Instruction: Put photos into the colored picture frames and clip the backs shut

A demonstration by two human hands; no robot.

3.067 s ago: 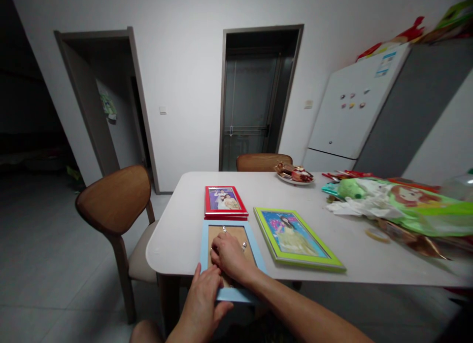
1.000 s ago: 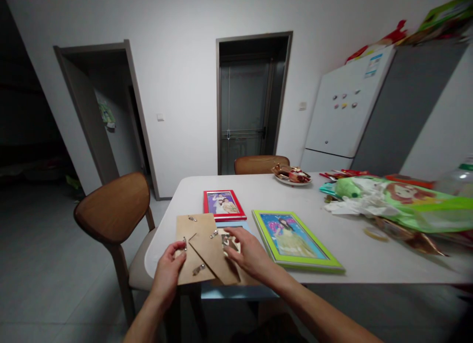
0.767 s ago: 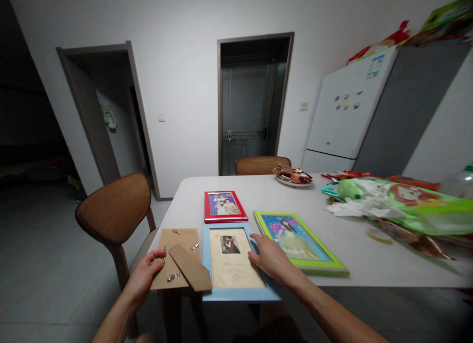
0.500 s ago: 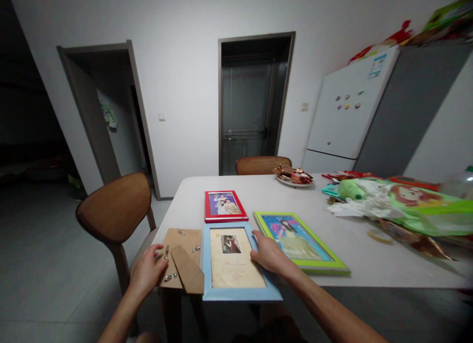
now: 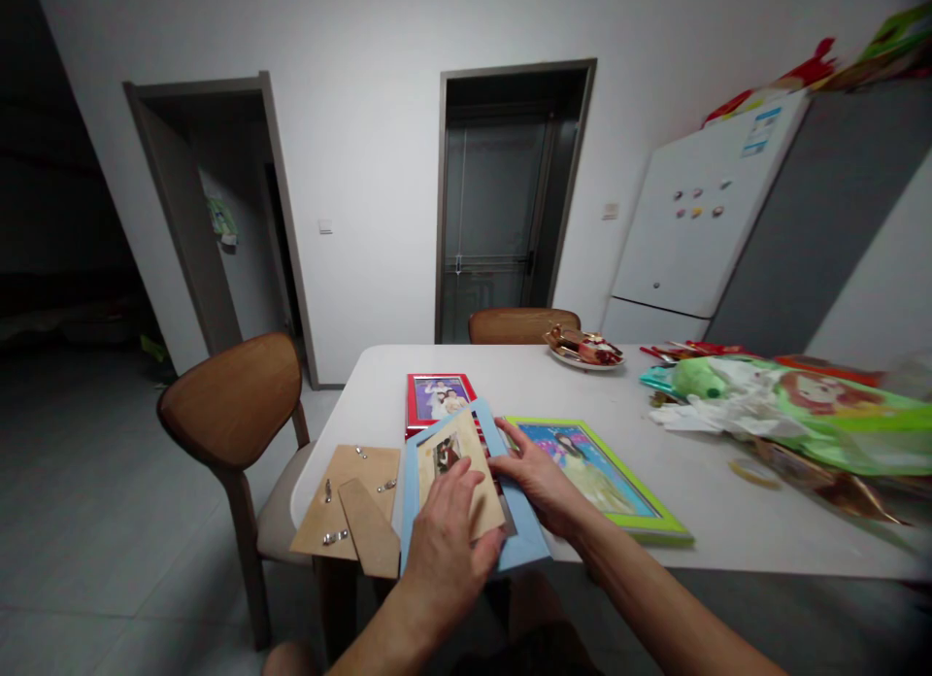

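Note:
My right hand (image 5: 535, 477) grips the right side of a light blue picture frame (image 5: 524, 525), thumb on the front. The frame is tilted up off the table at its far end. Inside it a cream card (image 5: 473, 453) with a small photo sits askew, with a dark and reddish strip showing beside it. Over the card lies my left hand (image 5: 451, 521), fingers stretched out and touching its face. To the left rests a brown backing board (image 5: 320, 506) with metal clips and a stand flap (image 5: 370, 530). A red picture frame (image 5: 437, 389) is partly covered behind the blue one.
A green picture frame (image 5: 604, 482) lies to the right on the white table (image 5: 524, 375). Further right are a roll of tape (image 5: 753, 474), plastic bags (image 5: 837, 404) and a plate (image 5: 586, 360) of items. A wooden chair (image 5: 233, 404) stands left.
My left hand has moved from the backing board onto the card in the blue frame. The frame's far end has risen, and the card now sits askew in it.

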